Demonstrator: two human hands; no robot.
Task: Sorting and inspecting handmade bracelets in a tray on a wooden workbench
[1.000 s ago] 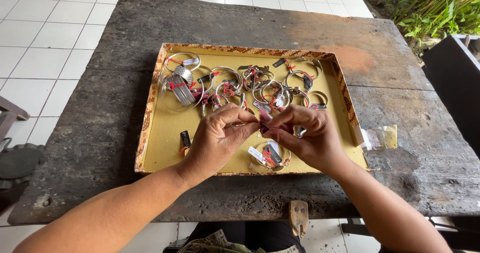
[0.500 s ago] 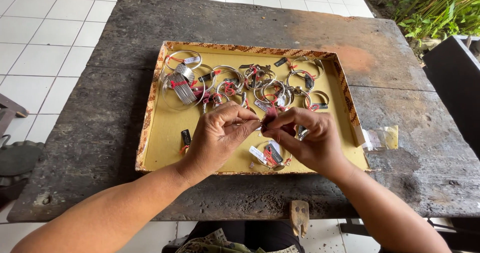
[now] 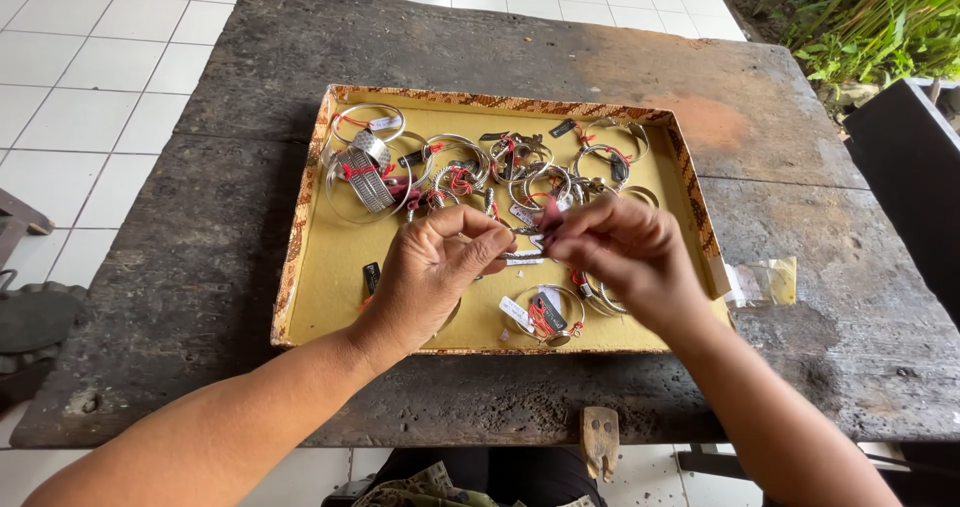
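At the centre of the frame the left hand (image 3: 432,272) and the right hand (image 3: 625,252) meet fingertip to fingertip over the yellow tray (image 3: 330,277), both pinched narrow on one small piece: a thin silver bangle (image 3: 522,255) with a little tag on red thread, held between them just above the tray floor. The step in hand looks like fitting or tying the tag onto that bangle, and it seems mid-way, since both hands are closed on it. The next move, by my judgement, calls for fine finger work on the thread while the other hand steadies the ring. Just below the hands lies a tagged ring (image 3: 545,312) on the tray; across the upper part of the tray sits a tangle of silver bangles (image 3: 470,167), with a broad cuff (image 3: 368,172) at upper left. The tray rests on a dark worn desk (image 3: 180,297); a small clear bag (image 3: 765,282) lies to its right.
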